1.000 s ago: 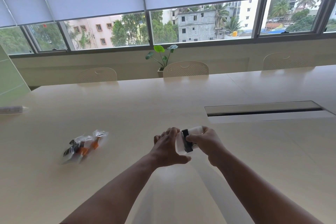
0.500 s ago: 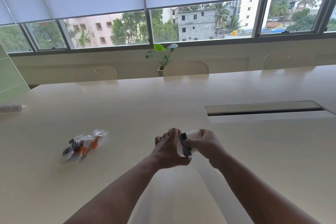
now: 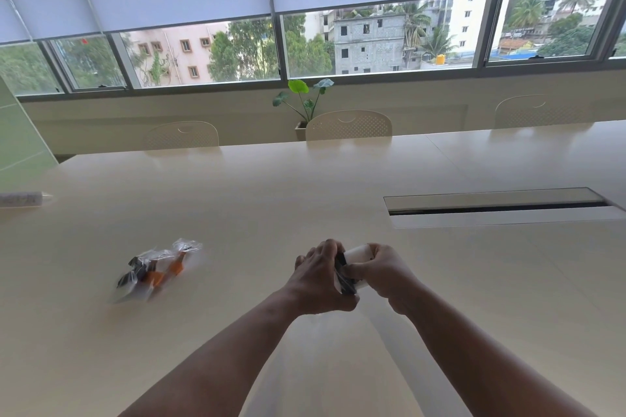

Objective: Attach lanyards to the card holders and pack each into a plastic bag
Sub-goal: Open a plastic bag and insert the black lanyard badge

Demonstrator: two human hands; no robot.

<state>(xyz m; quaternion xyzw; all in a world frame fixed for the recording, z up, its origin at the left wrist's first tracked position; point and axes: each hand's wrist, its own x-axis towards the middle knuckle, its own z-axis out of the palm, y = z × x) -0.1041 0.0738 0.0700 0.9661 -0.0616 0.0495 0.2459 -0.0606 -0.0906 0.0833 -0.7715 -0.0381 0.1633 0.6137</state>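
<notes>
Head view: 1 frame, looking forward and down across a long room.
Worktop [image 3: 237, 200]: 1, pale, glossy; carries everything listed below; 1 recessed cable slot [image 3: 494, 205] at far right.
Chairs: 3 perforated backs showing past the far edge.
Potted plant [image 3: 303, 101]: 1, on the floor or ledge under the window.
Tube-like item [image 3: 23, 198]: 1, at the far left edge; too blurred to identify.
Hands: 2, close together just above the worktop near centre.
Left hand [image 3: 318, 276]: fingers curled round the left side of the card holder.
Right hand [image 3: 379, 269]: thumb and fingers pinching the right side of the same piece.
Card holder [image 3: 355, 256]: 1, white with a black strip, held between both hands; lanyard not clearly separable from it.
Packed bag [image 3: 157, 269]: 1 clear plastic bag well to the left, holding black and orange contents; count inside cannot be told.
Step in hand: judged as fitting the lanyard clip to the holder.
Next move: likely calls for a steady pinch to seat the clip, then a fresh bag; none is visible.
</notes>
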